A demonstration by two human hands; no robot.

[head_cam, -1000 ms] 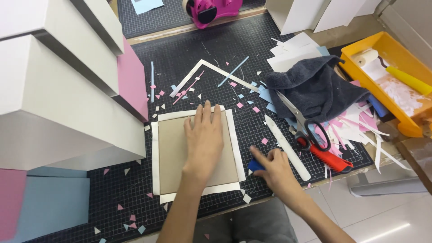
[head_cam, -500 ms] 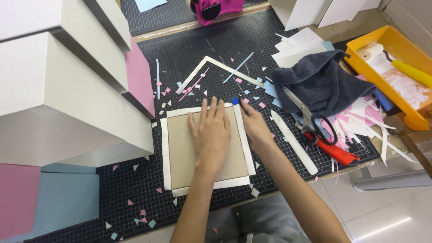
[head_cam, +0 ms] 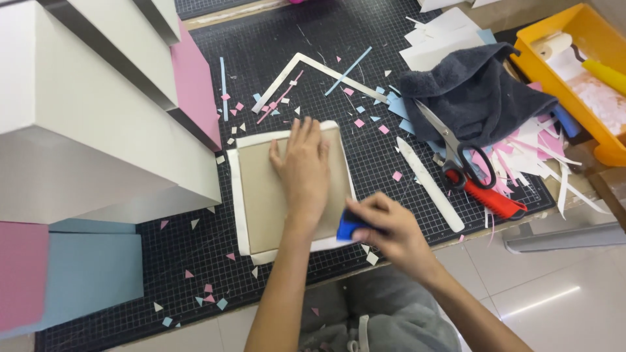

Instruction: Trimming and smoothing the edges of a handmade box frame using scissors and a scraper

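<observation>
A brown cardboard square point(head_cam: 261, 195) lies on a slightly larger white sheet point(head_cam: 238, 208) on the black gridded cutting mat point(head_cam: 117, 274). My left hand point(head_cam: 302, 171) presses flat on the cardboard, fingers spread toward the far edge. My right hand point(head_cam: 391, 231) grips a small blue tool point(head_cam: 347, 226) at the near right edge of the cardboard, where the white margin shows.
A stack of white boxes point(head_cam: 78, 111) fills the left, with pink and blue sheets beside it. Right of the cardboard lie a white bone folder point(head_cam: 430, 186), scissors point(head_cam: 456, 156), a red-handled cutter point(head_cam: 489, 195), a dark towel point(head_cam: 476, 91) and a yellow tray point(head_cam: 587, 39). Paper scraps litter the mat.
My right hand went from the near right of the mat up to the cardboard's far right edge, then came back down its right side to the near corner with the blue tool. The left hand stayed pressed.
</observation>
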